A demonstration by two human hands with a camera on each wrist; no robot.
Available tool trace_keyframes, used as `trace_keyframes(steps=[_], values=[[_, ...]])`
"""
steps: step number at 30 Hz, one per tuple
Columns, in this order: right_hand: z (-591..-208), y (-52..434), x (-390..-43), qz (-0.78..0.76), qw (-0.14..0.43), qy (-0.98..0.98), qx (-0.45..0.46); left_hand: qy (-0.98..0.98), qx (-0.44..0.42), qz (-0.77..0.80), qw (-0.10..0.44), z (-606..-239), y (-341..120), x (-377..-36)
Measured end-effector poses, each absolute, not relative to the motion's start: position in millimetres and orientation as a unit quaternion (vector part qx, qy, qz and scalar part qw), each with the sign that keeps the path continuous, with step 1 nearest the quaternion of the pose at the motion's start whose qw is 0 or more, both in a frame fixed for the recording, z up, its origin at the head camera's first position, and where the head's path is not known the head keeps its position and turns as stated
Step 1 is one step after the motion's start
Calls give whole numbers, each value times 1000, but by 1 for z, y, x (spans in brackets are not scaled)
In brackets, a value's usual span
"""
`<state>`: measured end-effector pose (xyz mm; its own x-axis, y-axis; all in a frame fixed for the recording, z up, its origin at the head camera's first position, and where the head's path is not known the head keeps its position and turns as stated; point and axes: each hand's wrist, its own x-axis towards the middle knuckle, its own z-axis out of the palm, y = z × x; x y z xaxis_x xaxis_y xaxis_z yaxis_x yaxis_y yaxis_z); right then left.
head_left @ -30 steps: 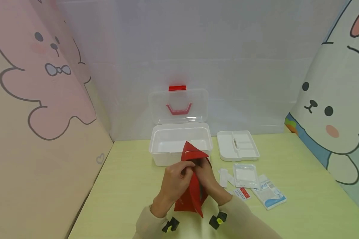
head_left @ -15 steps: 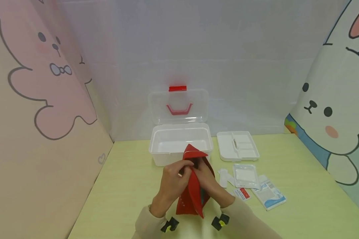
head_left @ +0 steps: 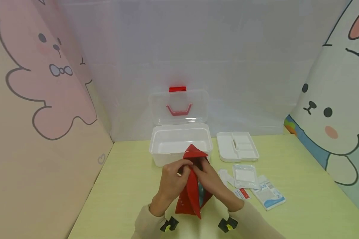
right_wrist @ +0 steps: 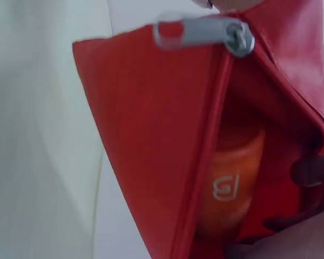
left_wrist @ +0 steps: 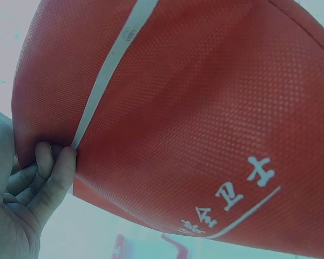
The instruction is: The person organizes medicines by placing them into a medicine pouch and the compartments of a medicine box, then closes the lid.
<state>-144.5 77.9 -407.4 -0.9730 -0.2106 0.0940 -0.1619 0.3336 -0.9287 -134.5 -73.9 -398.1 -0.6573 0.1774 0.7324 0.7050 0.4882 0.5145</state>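
A red zippered pouch (head_left: pixel 185 202) stands upright in front of the white box, its mouth parted. My left hand (head_left: pixel 173 179) pinches its edge near the top; in the left wrist view, thumb and fingers (left_wrist: pixel 56 178) meet at the red fabric beside a pale strip. The right hand (head_left: pixel 210 177) reaches into the opening, its fingertips hidden in the head view. Inside the pouch, the right wrist view shows an orange container (right_wrist: pixel 232 186) with a white logo. Right-hand fingers (right_wrist: pixel 310 171) spread near it, apart from it. A metal zipper pull (right_wrist: pixel 197 32) hangs at the pouch's corner.
The white box (head_left: pixel 167 157) has its clear lid (head_left: pixel 179 98) raised, with a red handle. To its right lie a white divided tray (head_left: pixel 237 146), a clear plastic tray (head_left: pixel 246 176), white strips (head_left: pixel 224 175), a red-and-white packet (head_left: pixel 242 193) and a blue-and-white packet (head_left: pixel 270 196).
The right hand and forearm have shifted slightly right, widening the pouch's mouth so more blue-grey contents show. The left hand keeps its pinch almost in place.
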Motion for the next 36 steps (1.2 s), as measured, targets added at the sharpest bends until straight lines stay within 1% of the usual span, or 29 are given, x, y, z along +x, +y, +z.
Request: trace_keyframes(steps=[5, 13, 17, 19, 21, 25, 28, 32, 36], values=[[-402, 86, -138, -523, 5, 839, -148, -808, -269, -427, 304, -396, -76, -135], [-388, 103, -132, -477, -37, 845, -241, -802, -275, -434, 305, -392, -78, -136], [-380, 114, -128, -489, -41, 833, -254, -802, -276, -441, 293, -389, -79, -137], [-376, 120, -126, -501, -53, 823, -260, -804, -277, -445, 282, -388, -80, -137], [-372, 128, -127, -510, -78, 814, -268, -804, -278, -451, 271, -385, -82, -137], [-369, 144, -136, -503, -145, 802, -286, -803, -282, -463, 249, -379, -85, -139], [-370, 155, -145, -495, -171, 795, -306, -800, -283, -478, 226, -374, -87, -141], [-374, 167, -155, -470, -167, 796, -345, -792, -274, -516, 178, -371, -89, -143], [-378, 177, -164, -438, -124, 810, -368, -778, -260, -557, 131, -366, -91, -142]])
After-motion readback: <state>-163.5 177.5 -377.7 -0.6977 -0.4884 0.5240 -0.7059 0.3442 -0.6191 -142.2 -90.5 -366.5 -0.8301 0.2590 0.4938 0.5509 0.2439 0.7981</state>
